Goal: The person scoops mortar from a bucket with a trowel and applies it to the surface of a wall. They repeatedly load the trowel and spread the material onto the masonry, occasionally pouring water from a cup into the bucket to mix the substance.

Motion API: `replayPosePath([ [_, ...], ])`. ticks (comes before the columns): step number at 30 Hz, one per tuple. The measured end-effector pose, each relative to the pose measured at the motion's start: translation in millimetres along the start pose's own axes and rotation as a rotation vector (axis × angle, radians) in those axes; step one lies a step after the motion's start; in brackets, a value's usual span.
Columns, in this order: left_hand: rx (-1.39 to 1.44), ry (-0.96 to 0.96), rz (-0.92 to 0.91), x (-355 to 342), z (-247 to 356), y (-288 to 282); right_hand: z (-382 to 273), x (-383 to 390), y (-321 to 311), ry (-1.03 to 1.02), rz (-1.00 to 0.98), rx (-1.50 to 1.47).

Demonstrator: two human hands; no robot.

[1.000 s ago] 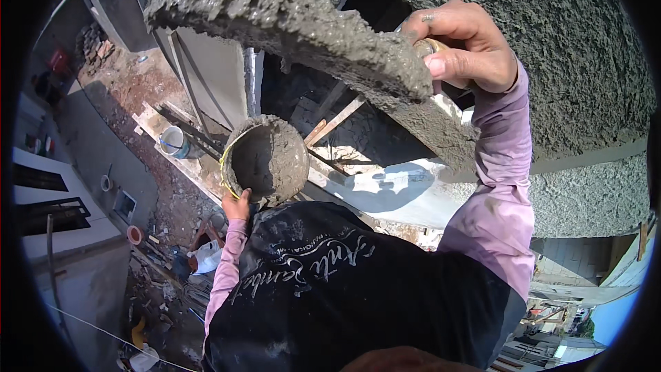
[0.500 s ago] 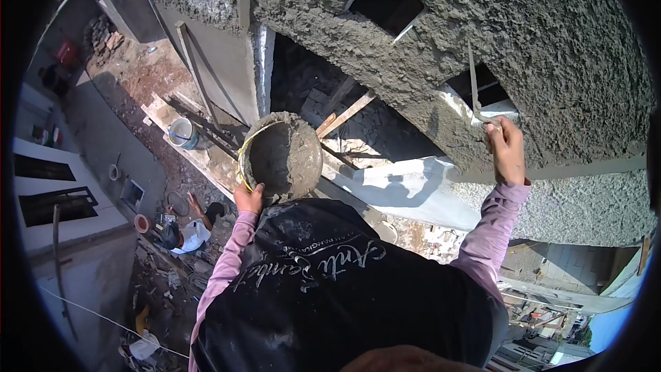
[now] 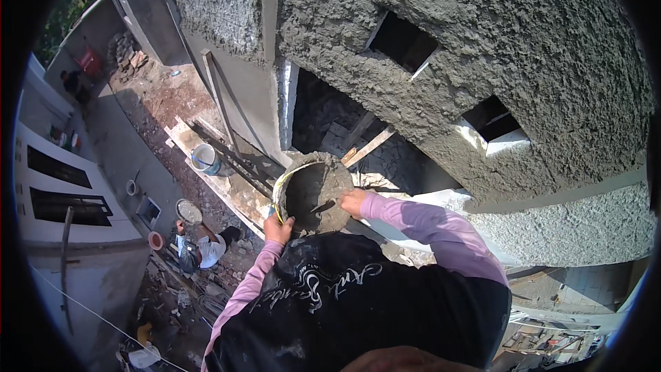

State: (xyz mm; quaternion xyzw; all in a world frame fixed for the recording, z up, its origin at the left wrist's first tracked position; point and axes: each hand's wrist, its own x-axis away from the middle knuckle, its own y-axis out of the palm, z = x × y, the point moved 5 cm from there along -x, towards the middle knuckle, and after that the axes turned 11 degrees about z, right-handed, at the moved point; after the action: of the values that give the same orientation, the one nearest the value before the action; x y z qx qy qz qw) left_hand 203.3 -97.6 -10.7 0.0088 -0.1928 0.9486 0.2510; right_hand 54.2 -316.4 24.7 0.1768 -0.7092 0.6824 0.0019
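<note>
A round, mortar-caked bucket with a yellow handle is in front of my chest. My left hand grips its near-left rim by the handle. Over the bucket's right side, my right hand closes on a trowel. The trowel's dark blade reaches into the bucket, at the grey mortar inside; its grip is mostly hidden by my fingers. Beyond stands a wall coated in rough grey mortar, with two small square openings.
Below to the left, a plank platform carries a paint-style bucket. A co-worker on the rubble ground holds up a round container. A large dark opening lies ahead, crossed by a wooden prop.
My right hand has come down and left from the wall with the trowel, into the bucket. My view has shifted, and the co-worker below now raises a container.
</note>
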Motion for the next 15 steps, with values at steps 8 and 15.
replayPosePath([
  [8,-0.099,0.032,0.003,3.1,-2.2,-4.2,3.1,-28.4,18.9,0.43,-0.03,-0.189],
  [15,-0.174,0.024,0.063,0.4,25.8,-9.2,49.9,-6.4,10.4,1.005,-0.312,-0.883],
])
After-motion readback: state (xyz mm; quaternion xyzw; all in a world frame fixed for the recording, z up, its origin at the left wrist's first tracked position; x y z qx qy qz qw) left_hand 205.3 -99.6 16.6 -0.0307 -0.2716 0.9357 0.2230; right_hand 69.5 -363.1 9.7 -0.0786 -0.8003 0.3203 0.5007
